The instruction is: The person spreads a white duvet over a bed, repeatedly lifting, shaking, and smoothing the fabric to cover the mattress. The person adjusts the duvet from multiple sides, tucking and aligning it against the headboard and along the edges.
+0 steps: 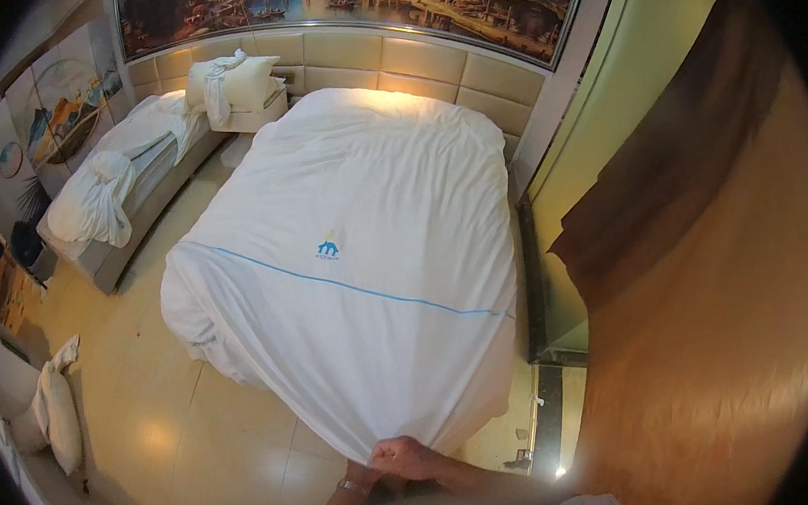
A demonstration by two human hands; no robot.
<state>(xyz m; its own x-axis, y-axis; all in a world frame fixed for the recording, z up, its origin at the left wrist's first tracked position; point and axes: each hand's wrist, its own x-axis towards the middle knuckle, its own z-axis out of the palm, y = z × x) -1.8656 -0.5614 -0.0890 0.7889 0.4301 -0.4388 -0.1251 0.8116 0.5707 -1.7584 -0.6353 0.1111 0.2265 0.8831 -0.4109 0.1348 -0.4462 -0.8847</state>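
A white duvet (372, 207) with a thin blue stripe and a small blue emblem covers the large bed in the middle. Its near edge is drawn up toward me into a taut point, with folds fanning out from there. My right hand (404, 458) is closed in a fist on that gathered edge. Beside it and partly behind it, my left hand (363, 474) is closed on the same cloth; a metal band circles its wrist. The left fingers are mostly covered by the right hand.
A smaller bed (148, 192) with rumpled white bedding stands at the left, pillows (244, 83) at its head. Another pillow (58, 417) leans at the lower left. A brown curtain (662, 156) hangs by a glass panel on the right. Tiled floor (147, 368) surrounds the beds.
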